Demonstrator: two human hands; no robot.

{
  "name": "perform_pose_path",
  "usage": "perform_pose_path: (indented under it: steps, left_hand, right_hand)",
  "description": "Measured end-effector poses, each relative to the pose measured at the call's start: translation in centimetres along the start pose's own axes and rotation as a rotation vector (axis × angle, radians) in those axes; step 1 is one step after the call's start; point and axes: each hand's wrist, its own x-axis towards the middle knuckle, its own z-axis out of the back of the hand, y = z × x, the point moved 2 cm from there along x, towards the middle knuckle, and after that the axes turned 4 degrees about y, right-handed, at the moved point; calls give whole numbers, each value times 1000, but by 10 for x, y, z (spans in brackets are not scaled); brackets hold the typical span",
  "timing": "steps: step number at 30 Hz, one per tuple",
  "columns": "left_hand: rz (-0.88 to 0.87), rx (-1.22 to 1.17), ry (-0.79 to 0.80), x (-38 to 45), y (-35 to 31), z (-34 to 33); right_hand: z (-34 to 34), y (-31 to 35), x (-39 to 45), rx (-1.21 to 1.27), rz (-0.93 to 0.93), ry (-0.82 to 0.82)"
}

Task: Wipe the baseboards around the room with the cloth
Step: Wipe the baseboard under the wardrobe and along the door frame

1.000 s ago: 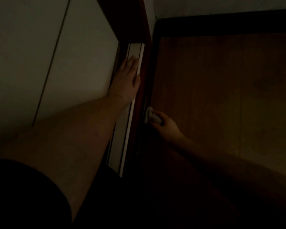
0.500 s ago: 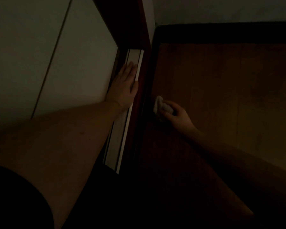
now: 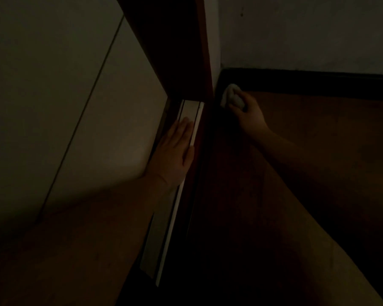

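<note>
A small pale cloth [image 3: 231, 97], bunched into a crumpled wad with soft folds, is being held in the right hand [image 3: 250, 117], whose fingers are curled round it. The cloth is being pressed into the room corner, against the dark baseboard [image 3: 318, 81] where that strip is meeting the reddish-brown door frame [image 3: 205, 51]. Its upper lobe is being shown above the fingers, lighter than everything around it; its exact colour cannot be told in the dim light, beyond a whitish grey. Part of the wad is being hidden under the fingers.

The baseboard is being seen as a nearly black band running along the foot of the grey wall [image 3: 307, 29], above the brown wooden floor [image 3: 329, 140]. No dust or marks on it can be made out.

The left hand [image 3: 175, 151] is being laid flat, fingers straight and close together, on the pale metal door track [image 3: 161, 228] beside the frame, with the fingertips pointing toward the corner. Nothing is being gripped by it. To the left of the track, a light tiled floor [image 3: 64, 85] with a thin dark joint line is being shown. Both forearms are being stretched forward from the bottom of the view.
</note>
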Motion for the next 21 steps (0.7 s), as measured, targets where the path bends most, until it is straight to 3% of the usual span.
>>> perform_pose_path:
  steps: [3,10,21]
  left_hand:
    - [-13,13,-16,-1,-2,2]
    - [-5,6,-11,-3,-1,0]
    - [-4,20,-1,-3,-1,3]
  right_hand:
    - [-6,14,34,-70,76,-5]
    - [-5,3,62,-97,15,-7]
    - [-49,-35,-80,-169,50,52]
